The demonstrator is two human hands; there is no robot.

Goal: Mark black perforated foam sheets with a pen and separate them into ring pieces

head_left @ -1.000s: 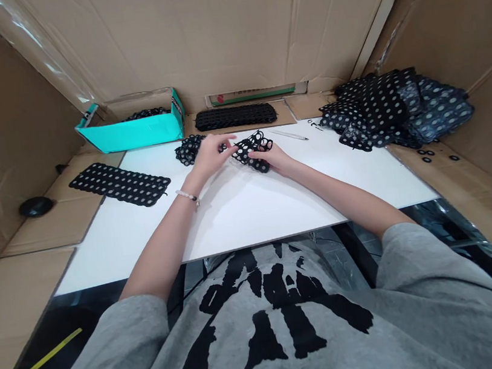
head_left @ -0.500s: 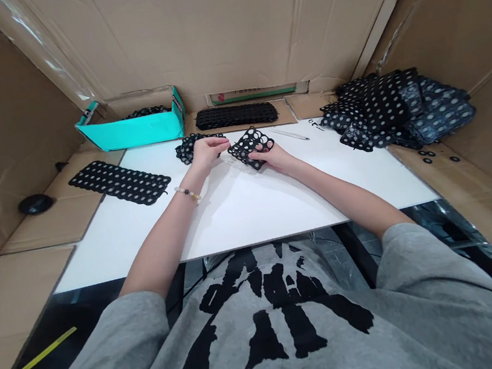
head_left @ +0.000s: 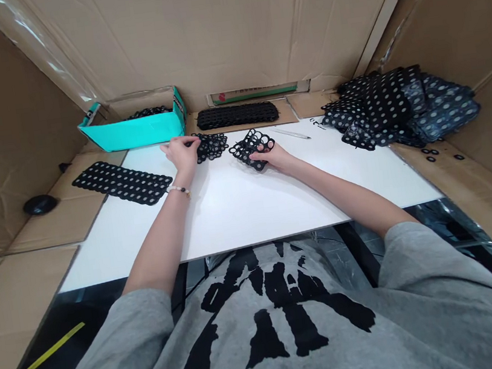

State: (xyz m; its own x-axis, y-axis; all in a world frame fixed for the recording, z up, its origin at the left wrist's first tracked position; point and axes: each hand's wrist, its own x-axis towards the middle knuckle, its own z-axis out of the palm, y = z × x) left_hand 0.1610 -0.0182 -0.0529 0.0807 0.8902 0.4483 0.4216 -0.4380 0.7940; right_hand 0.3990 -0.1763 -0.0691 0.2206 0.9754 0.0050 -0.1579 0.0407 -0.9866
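My right hand [head_left: 273, 155] grips a small black sheet full of round holes [head_left: 250, 147], held up over the white table [head_left: 248, 202], thumb on its near face. Further left, my left hand [head_left: 183, 152] is at the left edge of a pile of black rings [head_left: 212, 145]. Its thumb and forefinger are pressed together; whatever they pinch is too small to make out. A longer black perforated sheet [head_left: 123, 182] lies flat to the left of that hand.
At the back left stands a turquoise box [head_left: 135, 133] with black pieces inside. A stack of black perforated strips [head_left: 237, 115] lies at the back, a white pen [head_left: 292, 134] nearer. Heaped perforated sheets [head_left: 393, 106] fill the right, near loose rings [head_left: 430, 152]. Cardboard walls surround the table.
My left hand has moved left, away from the small sheet, to the left side of the ring pile. My right hand stays in place, still holding the sheet.
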